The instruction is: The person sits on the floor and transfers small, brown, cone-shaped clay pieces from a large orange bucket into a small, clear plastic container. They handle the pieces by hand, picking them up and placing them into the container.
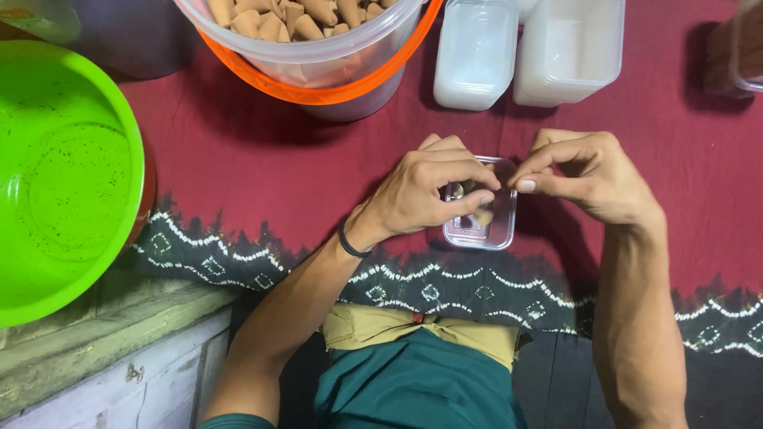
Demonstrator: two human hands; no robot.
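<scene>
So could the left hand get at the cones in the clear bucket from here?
Probably yes: the left hand sits at the small clear box, and only bare maroon cloth lies between it and the open-topped bucket of cones.

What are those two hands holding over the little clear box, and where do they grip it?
The left hand pinches a small tan cone between thumb and fingers, above the small clear plastic box. The right hand pinches something too small to tell.

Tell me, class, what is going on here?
A person works both hands over a small clear plastic box on a maroon patterned cloth. The left hand pinches a small brownish cone over the box, while the right hand touches its far edge. Beyond sits a clear bucket of tan cones, two white containers, and a green basin.
</scene>
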